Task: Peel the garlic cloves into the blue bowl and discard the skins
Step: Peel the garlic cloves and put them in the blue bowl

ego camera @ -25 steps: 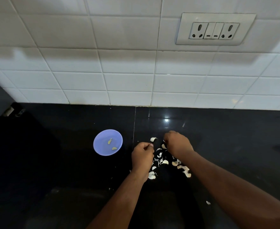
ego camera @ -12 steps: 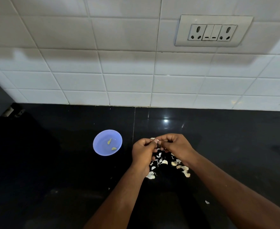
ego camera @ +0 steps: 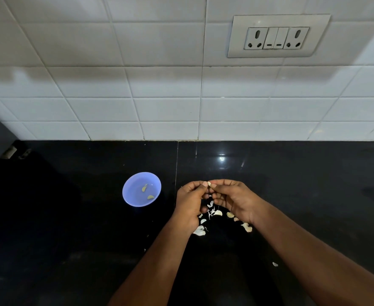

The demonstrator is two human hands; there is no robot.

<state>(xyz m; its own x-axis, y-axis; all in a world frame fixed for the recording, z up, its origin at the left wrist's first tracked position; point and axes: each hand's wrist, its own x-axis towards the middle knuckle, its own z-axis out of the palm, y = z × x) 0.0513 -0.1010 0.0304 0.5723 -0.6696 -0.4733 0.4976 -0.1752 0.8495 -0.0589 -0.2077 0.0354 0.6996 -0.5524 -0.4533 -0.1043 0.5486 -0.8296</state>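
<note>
Here the left hand (ego camera: 190, 200) and right hand (ego camera: 232, 198) meet above the bench (ego camera: 303, 195), fingers of both pinching one garlic clove (ego camera: 209, 184). Loose skins (ego camera: 212, 214) lie below the fingers. The blue bowl (ego camera: 141, 189), left of the fingers, holds two peeled cloves (ego camera: 147, 192).
</note>
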